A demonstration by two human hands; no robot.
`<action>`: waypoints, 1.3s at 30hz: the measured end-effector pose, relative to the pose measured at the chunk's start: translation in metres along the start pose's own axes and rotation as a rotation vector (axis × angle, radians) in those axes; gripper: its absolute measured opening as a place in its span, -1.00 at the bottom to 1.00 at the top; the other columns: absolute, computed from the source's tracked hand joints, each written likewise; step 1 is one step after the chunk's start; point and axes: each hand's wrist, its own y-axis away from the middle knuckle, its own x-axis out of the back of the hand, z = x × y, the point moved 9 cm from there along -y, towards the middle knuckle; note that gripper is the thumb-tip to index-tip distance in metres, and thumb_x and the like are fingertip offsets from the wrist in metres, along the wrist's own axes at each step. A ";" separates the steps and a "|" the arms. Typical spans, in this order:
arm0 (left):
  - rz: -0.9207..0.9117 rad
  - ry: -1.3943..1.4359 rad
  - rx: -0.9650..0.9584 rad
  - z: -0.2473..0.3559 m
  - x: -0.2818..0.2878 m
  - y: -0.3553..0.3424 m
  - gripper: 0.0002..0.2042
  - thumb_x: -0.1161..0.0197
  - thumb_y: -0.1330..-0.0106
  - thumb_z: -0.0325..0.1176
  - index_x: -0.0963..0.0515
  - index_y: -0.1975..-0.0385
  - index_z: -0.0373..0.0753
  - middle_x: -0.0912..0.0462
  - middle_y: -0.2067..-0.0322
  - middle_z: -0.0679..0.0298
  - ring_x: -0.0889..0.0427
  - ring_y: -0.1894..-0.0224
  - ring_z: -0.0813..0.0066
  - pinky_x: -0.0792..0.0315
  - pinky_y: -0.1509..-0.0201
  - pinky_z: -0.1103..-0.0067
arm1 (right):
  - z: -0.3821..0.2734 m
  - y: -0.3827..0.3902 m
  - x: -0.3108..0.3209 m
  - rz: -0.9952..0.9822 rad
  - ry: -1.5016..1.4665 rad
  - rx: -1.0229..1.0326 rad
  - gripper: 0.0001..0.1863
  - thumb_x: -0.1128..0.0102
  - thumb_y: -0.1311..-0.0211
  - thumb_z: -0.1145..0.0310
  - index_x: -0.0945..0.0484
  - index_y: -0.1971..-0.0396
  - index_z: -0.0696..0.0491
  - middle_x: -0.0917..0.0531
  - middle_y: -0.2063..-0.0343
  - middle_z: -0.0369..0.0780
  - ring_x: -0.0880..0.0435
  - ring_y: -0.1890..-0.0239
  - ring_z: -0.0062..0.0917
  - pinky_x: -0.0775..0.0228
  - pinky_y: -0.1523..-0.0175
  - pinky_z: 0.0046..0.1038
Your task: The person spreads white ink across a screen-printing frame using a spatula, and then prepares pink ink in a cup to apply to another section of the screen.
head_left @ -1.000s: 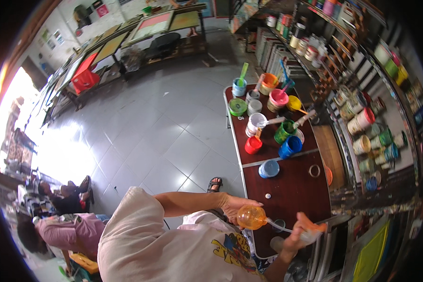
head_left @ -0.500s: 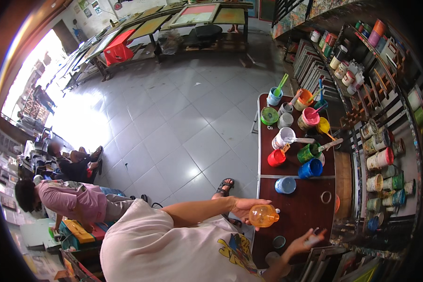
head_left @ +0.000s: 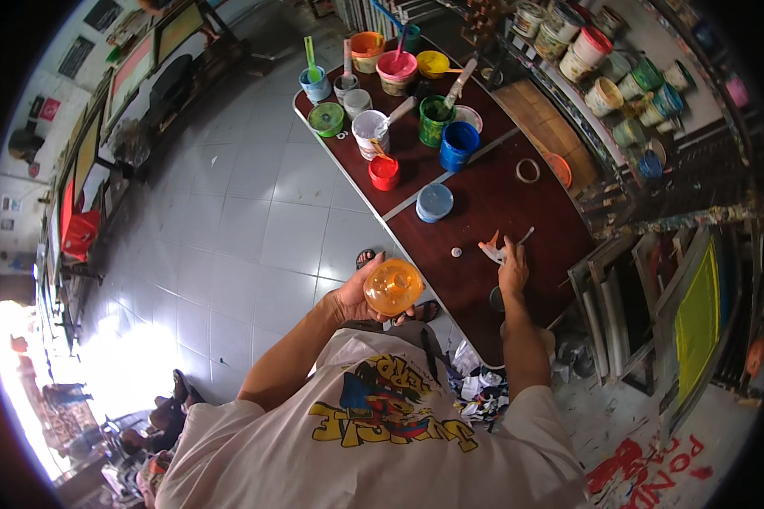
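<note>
My left hand (head_left: 352, 299) is closed around a round, see-through orange bottle (head_left: 382, 293), its open neck turned up toward me. The bottle is just off the near left edge of a dark red table (head_left: 458, 314). Over the tabletop, my right hand (head_left: 514, 273) grips a white and orange spray head (head_left: 491, 248); a thin pale tube sticks out beyond the fingers. A small white cap (head_left: 457, 252) lies left of this hand. Near the right wrist sits a dark green round lid or container (head_left: 496, 297), partly covered by the forearm.
Several paint pots crowd the table's far part, including a blue pot (head_left: 460, 146), a red pot (head_left: 384, 174) and a light blue tub (head_left: 434, 204). A tape ring (head_left: 528, 170) lies to the right. Framed screens (head_left: 696, 297) lean beside the table; shelves of pots stand behind.
The view has swung toward the table. In my left hand, the bottle has turned from neck-sideways to neck-up. My right hand has come farther over the tabletop, and its spray head now shows clearly.
</note>
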 end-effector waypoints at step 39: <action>0.086 -0.198 -0.077 -0.012 -0.019 -0.127 -0.35 0.01 -0.41 0.35 -0.49 -0.21 -0.06 -0.72 0.02 0.22 -0.77 0.19 0.34 -0.63 0.43 0.53 | 0.024 0.199 0.148 0.464 -0.587 -0.539 0.02 -0.70 0.12 0.22 -0.22 -0.30 0.21 -0.61 -0.10 0.05 -0.66 -0.13 -0.14 -0.52 -0.21 -0.20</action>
